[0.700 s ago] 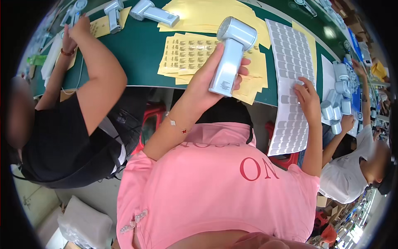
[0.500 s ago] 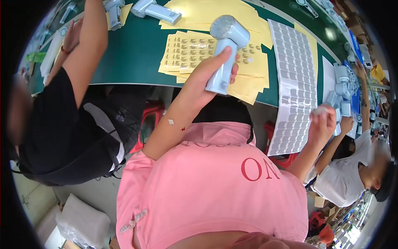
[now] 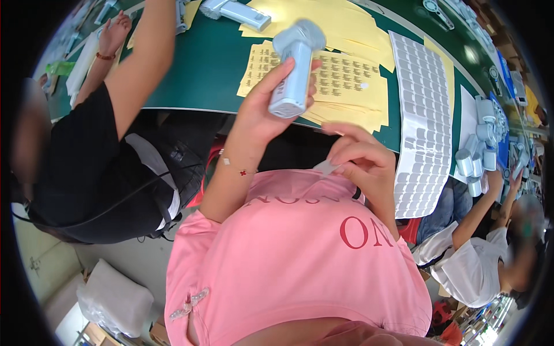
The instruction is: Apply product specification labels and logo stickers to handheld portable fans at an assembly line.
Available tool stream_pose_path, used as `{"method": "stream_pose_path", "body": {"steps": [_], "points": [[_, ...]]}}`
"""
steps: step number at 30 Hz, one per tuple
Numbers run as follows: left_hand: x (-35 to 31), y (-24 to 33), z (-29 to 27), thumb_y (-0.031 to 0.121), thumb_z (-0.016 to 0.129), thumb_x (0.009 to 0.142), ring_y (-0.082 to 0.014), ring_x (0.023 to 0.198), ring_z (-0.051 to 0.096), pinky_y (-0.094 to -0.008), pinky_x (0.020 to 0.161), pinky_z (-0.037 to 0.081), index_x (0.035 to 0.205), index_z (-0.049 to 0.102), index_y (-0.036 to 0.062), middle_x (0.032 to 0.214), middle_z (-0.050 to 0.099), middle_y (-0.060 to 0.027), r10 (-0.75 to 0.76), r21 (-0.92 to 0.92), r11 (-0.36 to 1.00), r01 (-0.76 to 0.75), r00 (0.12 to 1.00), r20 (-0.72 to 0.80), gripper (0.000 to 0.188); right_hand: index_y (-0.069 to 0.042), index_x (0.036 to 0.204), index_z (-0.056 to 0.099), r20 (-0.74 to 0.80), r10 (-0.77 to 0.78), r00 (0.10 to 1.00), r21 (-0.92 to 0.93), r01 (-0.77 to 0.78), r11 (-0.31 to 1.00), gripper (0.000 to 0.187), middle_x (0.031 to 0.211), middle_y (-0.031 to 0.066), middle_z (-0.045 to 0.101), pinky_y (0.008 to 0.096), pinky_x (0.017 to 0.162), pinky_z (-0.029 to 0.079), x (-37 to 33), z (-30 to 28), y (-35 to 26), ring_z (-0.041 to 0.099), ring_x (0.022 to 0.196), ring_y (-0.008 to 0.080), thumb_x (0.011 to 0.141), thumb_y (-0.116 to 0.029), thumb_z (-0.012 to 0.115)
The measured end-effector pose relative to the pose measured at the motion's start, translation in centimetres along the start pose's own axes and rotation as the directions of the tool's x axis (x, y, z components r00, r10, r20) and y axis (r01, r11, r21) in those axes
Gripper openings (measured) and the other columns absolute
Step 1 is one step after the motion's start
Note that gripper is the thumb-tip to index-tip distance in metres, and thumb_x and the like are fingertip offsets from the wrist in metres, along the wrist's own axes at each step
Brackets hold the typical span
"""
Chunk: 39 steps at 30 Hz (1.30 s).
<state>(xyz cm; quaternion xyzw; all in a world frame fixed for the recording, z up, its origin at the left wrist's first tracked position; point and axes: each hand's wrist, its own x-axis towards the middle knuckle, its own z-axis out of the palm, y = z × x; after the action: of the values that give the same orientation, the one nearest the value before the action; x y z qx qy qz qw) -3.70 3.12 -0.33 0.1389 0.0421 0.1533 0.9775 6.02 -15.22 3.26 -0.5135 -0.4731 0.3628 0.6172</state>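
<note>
My left hand (image 3: 268,106) is closed around the handle of a light-blue handheld fan (image 3: 295,81), its round head up and away from me. The handle's base points back toward me, above the table's near edge. To the right and nearer my body, my right hand (image 3: 366,161) pinches a small grey sticker (image 3: 326,167) between thumb and finger. A gap separates sticker and fan. Right of that hand, a long sheet of grey stickers (image 3: 424,127) overhangs the table edge. Beneath the fan lie yellow sheets of small printed labels (image 3: 343,75).
The green table (image 3: 190,75) runs across in front of me. Another light-blue fan (image 3: 239,14) lies at the back. Several more fans (image 3: 485,130) are grouped at the right. A person in black (image 3: 75,173) works on my left, and people in white (image 3: 467,265) on my right.
My right hand has come left from beside the grey sticker sheet to my chest, with the small sticker now plainly visible. The fan has turned in my left hand, showing lettering on its handle.
</note>
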Motion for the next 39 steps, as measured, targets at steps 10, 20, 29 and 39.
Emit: {"method": "stream_pose_path", "body": {"steps": [10,20,29,39], "points": [[-0.6,-1.3,2.4,0.046,0.046,0.09,-0.0145,0.078,0.061,-0.0256,0.062,0.049,0.112,0.048,0.0014,0.09,0.061,-0.0111,0.206,0.484,0.869,-0.1,0.963,-0.171,0.05,0.008,0.091,0.058,-0.161,0.129,0.979,0.065,-0.12,0.991,0.012,0.09,0.0106,0.057,0.0219,0.068,0.052,1.9,2.1,-1.1,0.062,0.075,0.0149,0.078,0.009,0.058],[-0.5,-1.8,2.6,0.038,0.04,0.093,-0.0161,0.073,0.061,-0.0264,0.056,0.05,0.115,0.047,0.0032,0.09,0.061,-0.0152,0.177,0.405,0.91,-0.09,0.967,-0.183,0.042,0.006,0.09,0.058,-0.276,0.034,0.96,-0.079,-0.058,0.995,0.012,0.089,0.0097,0.058,0.0215,0.07,0.053,2.8,3.2,-1.2,0.064,0.076,0.0157,0.078,0.009,0.058],[-0.9,-1.9,3.6,0.036,0.041,0.093,-0.0151,0.068,0.06,-0.0256,0.052,0.047,0.115,0.047,0.003,0.089,0.061,-0.0152,0.2,0.348,0.93,-0.119,0.958,-0.205,0.04,0.008,0.089,0.057,-0.254,-0.102,0.962,-0.178,0.057,0.982,0.011,0.088,0.0116,0.057,0.0231,0.068,0.053,2.8,3.4,-1.2,0.063,0.076,0.0162,0.078,0.01,0.057],[-1.2,-1.9,3.7,0.037,0.039,0.094,-0.0123,0.066,0.059,-0.0232,0.046,0.044,0.115,0.047,0.0039,0.088,0.062,-0.0124,0.204,0.406,0.908,-0.104,0.956,-0.212,0.04,0.007,0.086,0.057,-0.259,-0.091,0.961,-0.136,0.057,0.989,0.01,0.086,0.0093,0.056,0.021,0.066,0.053,2.8,3.3,-1.5,0.063,0.074,0.0138,0.076,0.011,0.057]]}}
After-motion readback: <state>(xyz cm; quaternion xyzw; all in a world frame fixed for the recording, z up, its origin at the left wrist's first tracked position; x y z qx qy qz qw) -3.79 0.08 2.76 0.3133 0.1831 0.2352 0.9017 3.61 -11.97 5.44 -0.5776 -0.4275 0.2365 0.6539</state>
